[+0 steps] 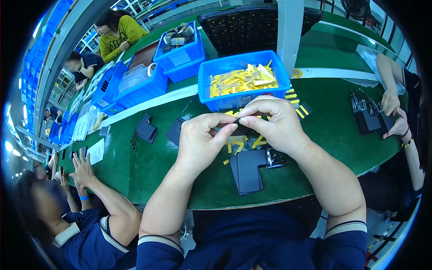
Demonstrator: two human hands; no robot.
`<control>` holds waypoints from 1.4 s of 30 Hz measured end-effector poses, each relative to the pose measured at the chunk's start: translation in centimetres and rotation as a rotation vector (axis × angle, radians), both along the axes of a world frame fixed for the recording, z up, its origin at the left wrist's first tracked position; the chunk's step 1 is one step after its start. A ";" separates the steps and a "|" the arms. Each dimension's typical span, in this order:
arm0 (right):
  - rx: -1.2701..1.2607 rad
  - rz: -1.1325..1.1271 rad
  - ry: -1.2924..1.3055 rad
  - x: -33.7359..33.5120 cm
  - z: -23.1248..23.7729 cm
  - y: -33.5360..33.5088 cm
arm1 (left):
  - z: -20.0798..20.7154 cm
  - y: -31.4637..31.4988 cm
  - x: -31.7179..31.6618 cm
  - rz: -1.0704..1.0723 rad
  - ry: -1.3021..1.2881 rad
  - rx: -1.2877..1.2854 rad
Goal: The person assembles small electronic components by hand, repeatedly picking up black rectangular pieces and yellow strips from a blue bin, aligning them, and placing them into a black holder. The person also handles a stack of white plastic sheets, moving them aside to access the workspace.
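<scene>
Works at a green table [207,191]. Has a stack of flat black L-shaped pieces [249,175] close to the near edge, beside a few shiny metal parts [271,158], with loose yellow strips [237,145] just past. Above these, nips a small dark piece [237,120] between left hand [198,137] and right hand [274,121], thumb and forefinger of each all but meeting at the tips, other fingers curled in; cannot tell its shape. Has more black pieces [146,128] lying off to the left. Shares the table with a left-hand co-worker, hand [83,170] raised, and a right-hand one gripping black parts with thin dark wires [369,117].

Faces a blue bin [220,104] heaped with yellow strips, marked on its front wall by a small label [246,97] with characters. Has a printed white sheet [96,151] far left, too blurred to read. Looks past a white post [289,36], blocking part of a black tray [243,29], and past stacked blue bins [195,51] with a pale label [181,57], unreadable here, to a person in yellow-green [128,33].
</scene>
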State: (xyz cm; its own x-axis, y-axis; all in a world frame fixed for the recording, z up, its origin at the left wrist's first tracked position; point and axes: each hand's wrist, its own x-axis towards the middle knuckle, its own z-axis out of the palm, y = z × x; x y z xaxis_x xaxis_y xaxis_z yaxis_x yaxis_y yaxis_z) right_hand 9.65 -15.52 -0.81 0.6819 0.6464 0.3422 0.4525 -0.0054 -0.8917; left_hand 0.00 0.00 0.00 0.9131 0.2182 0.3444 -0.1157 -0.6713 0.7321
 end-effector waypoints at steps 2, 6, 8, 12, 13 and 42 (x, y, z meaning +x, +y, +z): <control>-0.001 -0.001 -0.028 0.1 0.0 0.0 | 0.0 0.1 0.0 -0.010 -0.002 -0.001; 0.019 -0.013 -0.115 0.1 -0.3 0.2 | 0.3 0.4 0.0 -0.024 0.005 -0.002; 0.019 -0.024 -0.150 0.1 -0.3 0.2 | 0.2 0.4 0.1 -0.024 0.007 -0.001; 0.043 -0.044 -0.058 0.1 -0.3 0.2 | 0.1 0.5 0.1 -0.013 -0.017 0.114; 0.039 -0.040 -0.049 0.1 -0.1 0.2 | 0.1 0.6 0.2 -0.013 -0.018 0.115; 0.078 -0.041 -0.019 0.6 -0.8 0.1 | -0.5 0.0 0.4 0.016 -0.080 0.145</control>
